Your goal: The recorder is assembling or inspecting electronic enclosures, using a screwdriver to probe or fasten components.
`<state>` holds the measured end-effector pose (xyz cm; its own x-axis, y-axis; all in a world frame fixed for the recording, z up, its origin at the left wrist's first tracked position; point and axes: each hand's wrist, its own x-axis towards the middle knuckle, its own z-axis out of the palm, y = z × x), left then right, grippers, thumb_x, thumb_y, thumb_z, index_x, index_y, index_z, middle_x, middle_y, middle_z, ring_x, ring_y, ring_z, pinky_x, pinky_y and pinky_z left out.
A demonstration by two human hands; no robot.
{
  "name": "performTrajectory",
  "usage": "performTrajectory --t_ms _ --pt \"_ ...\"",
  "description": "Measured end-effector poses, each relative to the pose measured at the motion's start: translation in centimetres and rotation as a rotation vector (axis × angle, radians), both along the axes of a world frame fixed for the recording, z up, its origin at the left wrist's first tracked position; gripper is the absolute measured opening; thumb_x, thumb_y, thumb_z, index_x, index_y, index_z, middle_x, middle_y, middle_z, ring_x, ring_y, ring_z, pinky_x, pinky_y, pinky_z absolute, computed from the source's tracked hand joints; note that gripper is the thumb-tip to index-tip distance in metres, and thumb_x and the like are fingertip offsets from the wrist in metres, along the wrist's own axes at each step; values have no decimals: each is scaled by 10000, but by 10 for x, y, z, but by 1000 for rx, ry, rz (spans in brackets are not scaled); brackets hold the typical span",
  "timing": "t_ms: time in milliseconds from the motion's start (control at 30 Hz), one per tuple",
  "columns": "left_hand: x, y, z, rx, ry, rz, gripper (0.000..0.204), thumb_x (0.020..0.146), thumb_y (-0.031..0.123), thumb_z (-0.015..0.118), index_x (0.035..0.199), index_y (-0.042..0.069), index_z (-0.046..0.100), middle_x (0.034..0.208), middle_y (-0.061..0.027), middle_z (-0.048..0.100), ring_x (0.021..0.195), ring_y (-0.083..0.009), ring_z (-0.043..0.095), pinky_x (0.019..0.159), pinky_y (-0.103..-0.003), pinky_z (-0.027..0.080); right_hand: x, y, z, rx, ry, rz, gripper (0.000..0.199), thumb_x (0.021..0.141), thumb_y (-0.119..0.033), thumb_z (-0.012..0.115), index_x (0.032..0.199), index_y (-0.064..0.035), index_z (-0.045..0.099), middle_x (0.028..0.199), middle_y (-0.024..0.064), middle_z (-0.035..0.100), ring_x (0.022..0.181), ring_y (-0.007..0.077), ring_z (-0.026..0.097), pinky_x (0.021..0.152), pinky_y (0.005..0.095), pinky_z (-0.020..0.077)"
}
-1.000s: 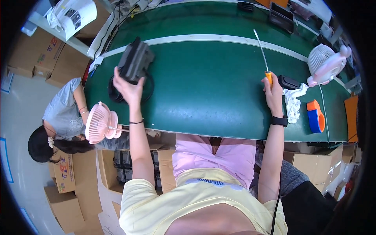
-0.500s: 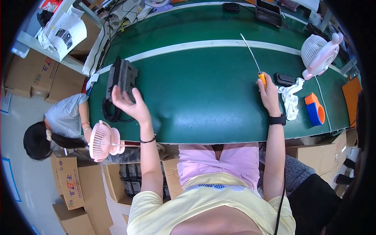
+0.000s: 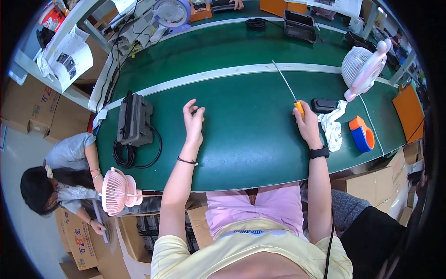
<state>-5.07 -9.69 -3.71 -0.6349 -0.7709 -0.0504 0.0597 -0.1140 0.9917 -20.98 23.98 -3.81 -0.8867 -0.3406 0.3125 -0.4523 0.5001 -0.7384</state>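
Over green belt (image 3: 251, 153): left hand (image 3: 193, 122) raised, fingers loosely apart, empty, well right of black charger box (image 3: 134, 118). Right hand (image 3: 307, 122) clamped round orange-handled screwdriver (image 3: 291, 95), beside white rag (image 3: 333, 124).

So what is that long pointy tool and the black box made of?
The tool in the right hand looks like a thin, shiny metal rod with an orange plastic handle. The black box looks like matte hard plastic, its coiled cable likely rubber-coated.
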Motion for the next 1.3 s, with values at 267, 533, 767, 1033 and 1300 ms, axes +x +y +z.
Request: performTrajectory --t_ms 267,533,767,1033,1300 --pt "-3 8 -1 -143 26 0 277 909 -13 600 1168 84 613 991 6 520 790 -68 476 645 -221 410 1 -4 6 -29 -38 21 357 992 -266 613 1248 -20 574 966 233 698 862 382 694 744 404 540" --pt "-3 9 -3 -71 74 -7 275 893 -31 591 1147 68 621 956 8 519 742 -65 470 627 -218 402 2 -3 4 28 133 47 339 986 -260 618 1239 -36 583 983 220 700 876 387 689 752 411 543" --pt "-2 10 -4 -92 58 -3 255 911 -26 579 1151 53 612 894 20 479 700 -66 435 614 -216 384 6 -4 2 37 167 62 340 980 -257 626 1243 -45 584 992 210 703 884 381 691 755 411 548" --pt "3 6 -2 -235 74 13 232 881 -42 611 1090 57 628 877 28 454 751 -63 436 663 -205 395 5 -9 2 26 177 83 349 976 -261 629 1245 -44 587 987 203 707 882 363 694 747 403 547" --pt "107 133 155 -137 1833 -1029 171 966 186 501 1120 204 572 856 14 625 733 -80 522 633 -269 384 -4 3 2 -107 -48 30 344 988 -222 615 1244 6 586 872 163 715 801 277 715 744 343 540"
